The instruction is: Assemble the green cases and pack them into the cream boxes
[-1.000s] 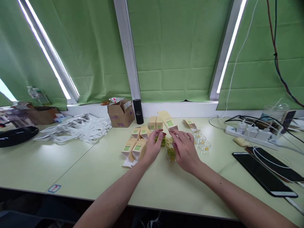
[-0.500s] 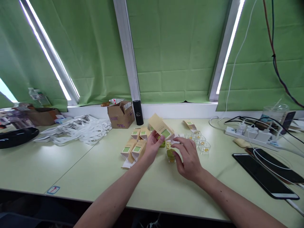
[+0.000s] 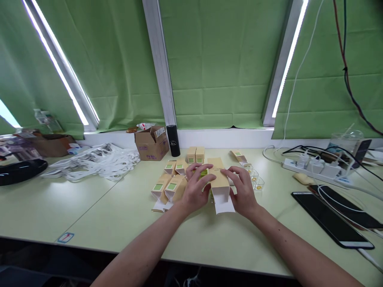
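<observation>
Both hands hold a small kraft-paper box (image 3: 220, 182) over the table, its white end flap (image 3: 224, 206) hanging out towards me. My left hand (image 3: 196, 188) grips the left side with bent fingers, and my right hand (image 3: 243, 190) grips the right side. Behind my left fingers a bit of something green (image 3: 204, 173) shows, mostly hidden. To the left stand several kraft boxes (image 3: 176, 186) with green label squares, some with white flaps out. Right of my hands are small clear containers (image 3: 257, 183) with gold marks.
Two more kraft boxes (image 3: 195, 154) stand behind, near a black cylinder (image 3: 173, 140) and a cardboard carton (image 3: 151, 144). A flattened kraft box (image 3: 239, 157) lies at the back. White straps (image 3: 95, 161) are heaped left; a power strip (image 3: 317, 169) and phones (image 3: 330, 219) lie right.
The kraft box has come down and been squared open, flap towards me. My right hand has left the small green-topped container and taken the box's right side.
</observation>
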{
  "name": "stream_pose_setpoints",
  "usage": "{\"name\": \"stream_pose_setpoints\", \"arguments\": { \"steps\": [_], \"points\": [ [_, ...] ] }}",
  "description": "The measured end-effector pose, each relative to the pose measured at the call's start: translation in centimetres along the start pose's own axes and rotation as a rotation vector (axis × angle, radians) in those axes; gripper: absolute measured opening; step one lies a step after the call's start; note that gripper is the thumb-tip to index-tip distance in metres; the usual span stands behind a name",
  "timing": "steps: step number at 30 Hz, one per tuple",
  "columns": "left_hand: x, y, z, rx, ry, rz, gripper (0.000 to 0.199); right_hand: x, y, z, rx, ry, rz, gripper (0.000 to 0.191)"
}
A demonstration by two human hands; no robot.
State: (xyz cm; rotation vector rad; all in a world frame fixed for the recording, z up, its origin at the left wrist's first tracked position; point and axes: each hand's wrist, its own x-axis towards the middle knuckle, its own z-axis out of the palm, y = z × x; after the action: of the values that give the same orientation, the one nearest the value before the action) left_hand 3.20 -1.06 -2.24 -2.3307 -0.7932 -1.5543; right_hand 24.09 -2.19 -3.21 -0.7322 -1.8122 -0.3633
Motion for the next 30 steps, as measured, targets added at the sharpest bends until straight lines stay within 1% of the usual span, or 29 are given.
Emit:
{"name": "stream_pose_setpoints", "arguments": {
  "steps": [4,6,9,13,16,18,20,24,26,28,30],
  "points": [
    [-0.2,0.0,0.2,0.044,0.078,0.008,0.033,0.2,0.0,-0.1,0.021,0.024,-0.04,0.067],
    [-0.2,0.0,0.2,0.031,0.089,0.007,0.033,0.3,-0.1,-0.2,0.038,0.017,-0.035,0.068],
    [-0.1,0.2,0.0,-0.007,0.061,0.008,0.037,0.3,-0.2,-0.4,0.078,-0.01,-0.023,0.068],
    [0.4,0.5,-0.3,-0.129,0.016,0.026,0.052,0.2,-0.2,-0.5,0.159,-0.055,0.038,0.068],
    [0.4,0.4,-0.2,-0.219,-0.03,-0.017,0.057,0.2,-0.2,-0.5,0.231,-0.067,0.065,0.068],
    [0.0,0.3,0.1,-0.268,-0.054,-0.068,0.056,0.3,-0.3,-0.3,0.275,-0.06,0.066,0.066],
    [-0.4,0.1,0.4,-0.329,-0.067,-0.154,0.056,0.3,-0.3,-0.2,0.305,-0.045,0.087,0.062],
    [-0.7,0.3,0.9,-0.566,-0.032,-0.371,0.067,0.1,-0.6,0.1,0.385,-0.03,0.207,0.05],
    [-0.4,0.6,1.0,-0.666,-0.012,-0.447,0.073,0.0,-0.9,0.2,0.456,-0.038,0.295,0.053],
    [0.0,0.8,1.0,-0.717,-0.007,-0.517,0.073,-0.2,-1.1,0.4,0.51,-0.041,0.364,0.056],
    [0.3,0.9,0.9,-0.753,-0.004,-0.586,0.071,-0.4,-1.2,0.5,0.54,-0.04,0.384,0.055]
  ]
}}
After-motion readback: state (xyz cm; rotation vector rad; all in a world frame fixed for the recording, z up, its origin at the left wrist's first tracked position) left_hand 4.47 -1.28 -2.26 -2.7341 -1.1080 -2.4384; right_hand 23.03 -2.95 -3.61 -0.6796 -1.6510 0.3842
